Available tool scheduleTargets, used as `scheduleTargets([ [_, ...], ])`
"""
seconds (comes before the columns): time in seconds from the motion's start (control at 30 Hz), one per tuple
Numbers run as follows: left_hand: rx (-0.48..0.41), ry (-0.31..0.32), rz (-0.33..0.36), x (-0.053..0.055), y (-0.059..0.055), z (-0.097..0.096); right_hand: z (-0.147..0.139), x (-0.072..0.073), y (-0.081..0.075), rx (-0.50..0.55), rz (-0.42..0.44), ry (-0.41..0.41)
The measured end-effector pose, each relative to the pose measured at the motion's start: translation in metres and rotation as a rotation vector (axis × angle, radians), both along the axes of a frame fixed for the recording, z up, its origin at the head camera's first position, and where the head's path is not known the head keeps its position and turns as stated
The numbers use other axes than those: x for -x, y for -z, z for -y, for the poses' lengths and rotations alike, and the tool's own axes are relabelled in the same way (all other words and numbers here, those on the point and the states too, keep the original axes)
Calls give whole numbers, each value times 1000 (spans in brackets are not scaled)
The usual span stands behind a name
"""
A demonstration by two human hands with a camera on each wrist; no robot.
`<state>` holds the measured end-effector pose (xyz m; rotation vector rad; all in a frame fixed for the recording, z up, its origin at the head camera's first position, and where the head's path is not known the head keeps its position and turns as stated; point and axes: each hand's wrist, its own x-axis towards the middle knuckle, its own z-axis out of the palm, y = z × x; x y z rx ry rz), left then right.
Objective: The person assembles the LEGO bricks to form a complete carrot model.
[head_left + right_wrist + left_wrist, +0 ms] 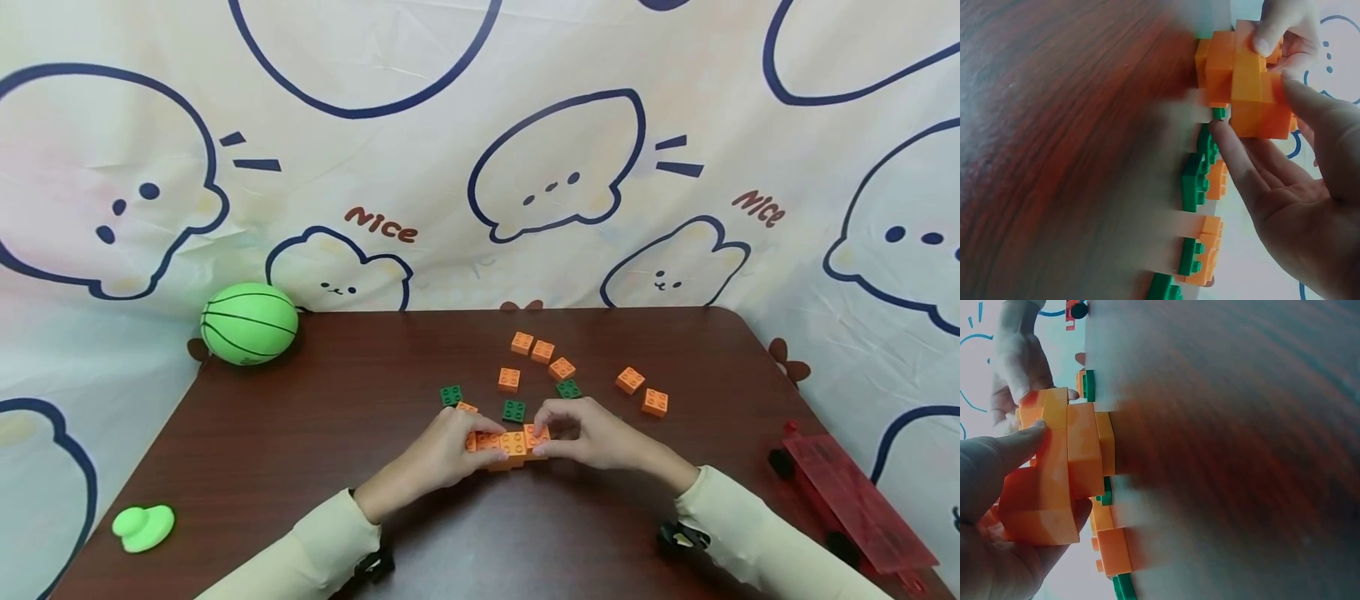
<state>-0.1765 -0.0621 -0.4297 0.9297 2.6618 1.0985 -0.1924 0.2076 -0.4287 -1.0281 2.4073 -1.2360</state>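
Both hands are at a stepped block of orange toy building bricks (513, 444) low on the table in front of the person. It is built in layers, narrow below and wider on top, as the left wrist view shows. Around its left part the left hand (452, 450) holds on, thumb on the near side. The right hand (592, 433) pinches a single orange brick (1277, 103) on top of the right end, thumb and fingers on opposite sides. Behind the hands lie loose green bricks (513, 411), and one orange brick (467, 407) is partly hidden by the left hand.
Several loose orange bricks (509, 380) are scattered farther back, two of them out to the right (655, 402). A green ball (250, 325) rests at the back left corner. A light green knob-shaped thing (144, 527) lies front left, a red wheeled toy (858, 500) at the right edge.
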Motion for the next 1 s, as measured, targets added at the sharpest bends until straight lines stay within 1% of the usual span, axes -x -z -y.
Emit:
scheduleTargets([
  [0.1,-4,4,9,1,0,0,-1,0,3,-2,12,22],
  [0.23,-7,4,20,0,0,-1,-3,0,5,-22,-9,30],
  [0.3,-6,6,32,-1,0,-1,-4,-1,4,-35,-20,18],
  [0.47,-2,5,8,0,2,-1,-1,2,0,-48,-17,-22],
  [0.53,1,-1,-4,0,1,-1,0,4,-1,-48,-1,-29],
  [0.6,5,-1,-2,0,1,0,1,5,-2,-47,29,-31],
  [0.83,6,-2,-7,0,0,0,1,7,-3,-26,121,-7],
  [1.0,12,5,-14,0,-1,0,2,8,-6,-4,182,-26],
])
